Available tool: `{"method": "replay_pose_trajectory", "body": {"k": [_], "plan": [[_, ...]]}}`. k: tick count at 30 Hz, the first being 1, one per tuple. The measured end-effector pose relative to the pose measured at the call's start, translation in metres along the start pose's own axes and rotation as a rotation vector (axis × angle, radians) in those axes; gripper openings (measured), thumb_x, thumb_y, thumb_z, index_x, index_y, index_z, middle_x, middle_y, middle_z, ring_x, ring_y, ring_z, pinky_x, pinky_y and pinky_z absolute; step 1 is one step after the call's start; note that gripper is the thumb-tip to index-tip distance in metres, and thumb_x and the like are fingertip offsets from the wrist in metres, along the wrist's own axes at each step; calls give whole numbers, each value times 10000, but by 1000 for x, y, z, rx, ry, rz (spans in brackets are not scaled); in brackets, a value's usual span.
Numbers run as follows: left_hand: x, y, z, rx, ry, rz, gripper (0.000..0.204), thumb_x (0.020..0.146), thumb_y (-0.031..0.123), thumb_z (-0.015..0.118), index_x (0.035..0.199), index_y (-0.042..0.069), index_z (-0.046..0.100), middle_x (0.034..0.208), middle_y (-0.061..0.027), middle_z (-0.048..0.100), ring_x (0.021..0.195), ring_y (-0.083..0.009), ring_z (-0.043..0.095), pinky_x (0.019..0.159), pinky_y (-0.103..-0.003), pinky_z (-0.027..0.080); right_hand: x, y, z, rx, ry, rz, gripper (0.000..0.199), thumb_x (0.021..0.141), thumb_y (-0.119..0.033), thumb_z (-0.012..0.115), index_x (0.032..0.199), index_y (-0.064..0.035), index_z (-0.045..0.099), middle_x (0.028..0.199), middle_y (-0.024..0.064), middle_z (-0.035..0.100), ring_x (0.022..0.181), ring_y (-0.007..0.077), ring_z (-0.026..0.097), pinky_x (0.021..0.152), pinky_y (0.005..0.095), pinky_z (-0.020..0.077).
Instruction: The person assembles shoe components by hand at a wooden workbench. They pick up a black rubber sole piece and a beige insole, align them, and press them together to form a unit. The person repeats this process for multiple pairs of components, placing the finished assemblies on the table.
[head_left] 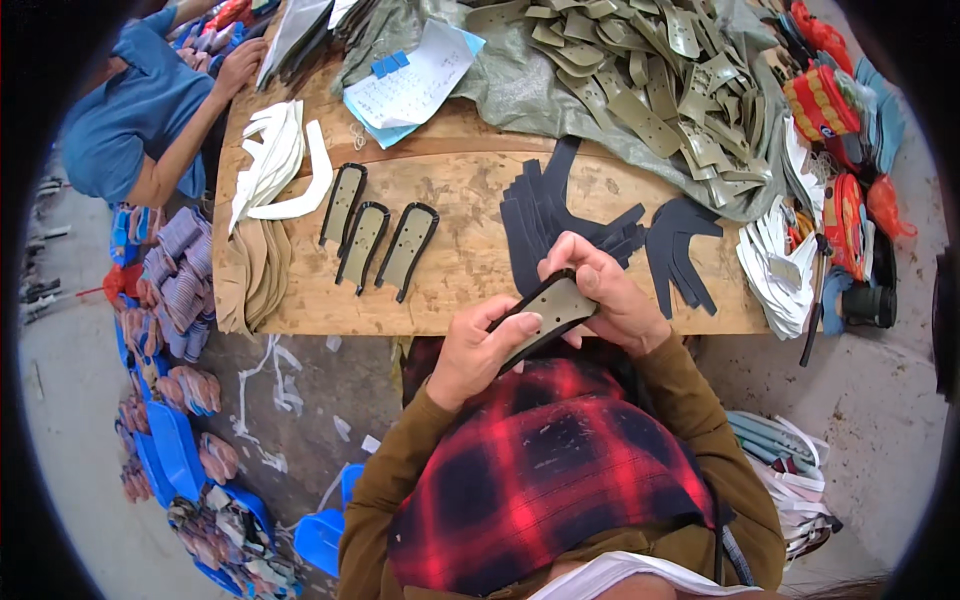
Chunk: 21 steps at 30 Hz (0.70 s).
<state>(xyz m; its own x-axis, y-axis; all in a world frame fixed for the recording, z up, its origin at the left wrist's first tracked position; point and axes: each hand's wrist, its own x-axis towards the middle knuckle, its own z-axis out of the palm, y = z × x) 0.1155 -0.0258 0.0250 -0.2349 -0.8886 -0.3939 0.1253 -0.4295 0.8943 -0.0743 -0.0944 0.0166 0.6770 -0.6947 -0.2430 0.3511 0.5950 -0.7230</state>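
Note:
I hold a curved olive plate (pixel 556 307) with small holes and a black edging at the table's front edge. My left hand (pixel 474 347) grips its lower left end, the thumb lying across its face. At the upper right end, my right hand (pixel 608 292) has its thumb and fingers closed on the black edging. Beyond my left hand lie three similar olive plates with black edging (pixel 407 243). Dark, thin V-shaped pieces (pixel 530 225) form a pile just past my right hand. More dark pieces (pixel 672 250) lie to its right.
Bare olive plates (pixel 640 100) are heaped on a grey-green sheet (pixel 520 95) at the back. White curved pieces (pixel 270 160) and tan pieces (pixel 262 275) stack at the left, more white pieces (pixel 780 275) at the right. A co-worker in a blue shirt (pixel 140 110) sits at the far left.

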Motion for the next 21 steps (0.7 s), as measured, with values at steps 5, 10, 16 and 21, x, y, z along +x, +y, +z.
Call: {"method": "replay_pose_trajectory", "body": {"k": [5, 10, 16, 21], "plan": [[6, -10, 18, 87, 150, 106, 189, 947, 187, 650, 904, 4, 651, 671, 28, 578, 567, -37, 511, 493, -231, 406, 11, 2, -14, -201, 51, -145, 234, 1024, -297, 504, 922, -87, 521, 778, -31, 495, 606, 30, 456, 490, 197, 368], [16, -27, 28, 29, 242, 207, 226, 980, 233, 607, 920, 17, 627, 694, 22, 581, 568, -41, 518, 495, -217, 414, 25, 36, -13, -355, 312, -373, 410, 1051, -425, 383, 1018, -49, 542, 838, 9, 521, 762, 74, 487, 706, 240, 417], [22, -32, 21, -168, 246, 188, 385, 996, 388, 557, 988, 10, 623, 705, 19, 559, 545, -51, 507, 479, -216, 422, 28, 66, 14, -309, 343, -508, 568, 1017, -469, 449, 1371, -46, 312, 1043, 111, 577, 961, 170, 568, 880, 321, 467], [22, -24, 19, -287, 240, 45, 442, 997, 490, 495, 891, 71, 588, 679, 28, 551, 503, -30, 455, 438, -202, 376, 18, 32, 14, -213, 161, -309, 585, 1028, -318, 486, 1499, -86, 226, 1322, 120, 498, 1162, 174, 520, 997, 342, 431]]}}
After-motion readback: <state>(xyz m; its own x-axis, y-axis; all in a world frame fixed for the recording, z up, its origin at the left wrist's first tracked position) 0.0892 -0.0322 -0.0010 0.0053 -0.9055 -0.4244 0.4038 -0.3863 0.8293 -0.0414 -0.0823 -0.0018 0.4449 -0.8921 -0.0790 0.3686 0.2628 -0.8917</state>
